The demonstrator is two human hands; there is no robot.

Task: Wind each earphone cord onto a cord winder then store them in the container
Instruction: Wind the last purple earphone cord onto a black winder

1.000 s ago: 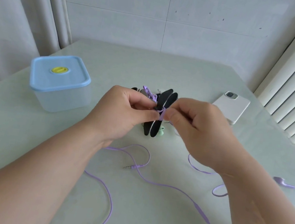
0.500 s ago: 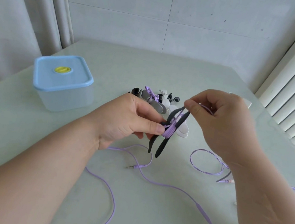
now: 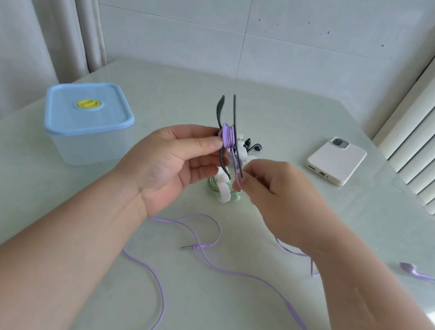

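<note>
My left hand (image 3: 171, 164) pinches a black cord winder (image 3: 225, 132) held upright above the table, with several turns of purple cord around its core. My right hand (image 3: 276, 198) pinches the purple cord (image 3: 236, 180) just below the winder. The loose remainder of the purple earphone cord (image 3: 237, 274) trails over the table toward me, its jack plug (image 3: 189, 247) lying in the middle and one earbud (image 3: 407, 267) at the right. The clear container with a blue lid (image 3: 89, 116) stands closed at the left.
A small pile of wound earphones on winders, white and green (image 3: 222, 190) and black (image 3: 252, 146), lies behind my hands. A white phone (image 3: 335, 160) lies face down at the right. Curtains hang at the left, a white radiator at the right.
My left hand has raised the winder and turned it upright. My right hand has come down from above the winder to below it, bringing the cord round, and more purple turns sit on the core.
</note>
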